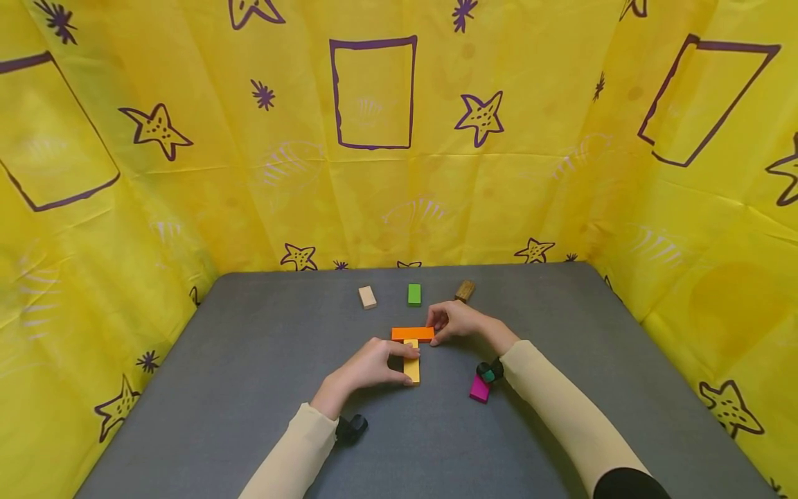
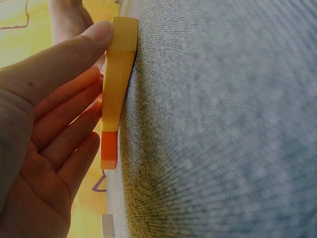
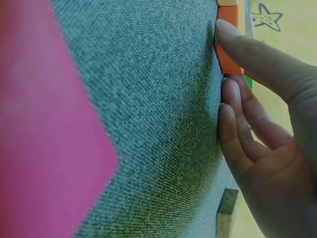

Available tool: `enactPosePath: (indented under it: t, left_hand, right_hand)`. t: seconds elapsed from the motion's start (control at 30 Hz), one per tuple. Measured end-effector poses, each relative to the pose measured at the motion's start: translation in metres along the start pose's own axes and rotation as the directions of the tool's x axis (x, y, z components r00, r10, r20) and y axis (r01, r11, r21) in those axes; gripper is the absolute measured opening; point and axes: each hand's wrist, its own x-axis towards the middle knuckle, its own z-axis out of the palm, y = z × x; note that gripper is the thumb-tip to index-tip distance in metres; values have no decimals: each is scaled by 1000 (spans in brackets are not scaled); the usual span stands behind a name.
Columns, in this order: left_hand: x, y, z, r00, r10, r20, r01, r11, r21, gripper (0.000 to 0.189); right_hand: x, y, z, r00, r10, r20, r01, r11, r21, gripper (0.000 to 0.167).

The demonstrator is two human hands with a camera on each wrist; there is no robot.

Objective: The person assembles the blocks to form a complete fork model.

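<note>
A yellow wooden block (image 1: 411, 372) lies lengthwise on the grey table, its far end against the middle of an orange block (image 1: 408, 334) set crosswise, so the two form a T. My left hand (image 1: 369, 365) holds the yellow block, thumb at its near end and index finger across its far part. In the left wrist view, the thumb (image 2: 96, 37) presses the yellow block's edge while the other fingers extend alongside. My right hand (image 1: 460, 321) pinches the right end of the orange block, and in the right wrist view the thumb (image 3: 233, 30) rests on its near side.
Behind the hands stand a pale beige block (image 1: 367, 297), a green block (image 1: 414, 295) and a brown bark-like block (image 1: 465, 290). A magenta block (image 1: 479, 390) lies beneath the right wrist. Yellow patterned curtains (image 1: 374, 208) border the table's back and sides.
</note>
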Motion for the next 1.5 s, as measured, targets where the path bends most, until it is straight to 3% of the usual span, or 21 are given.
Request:
enactPosePath:
  t: [1.5]
  left_hand:
    - [0, 1, 0, 1000, -15, 7, 15, 1000, 5, 51]
  right_hand:
    - [0, -1, 0, 999, -41, 20, 40, 999, 11, 24]
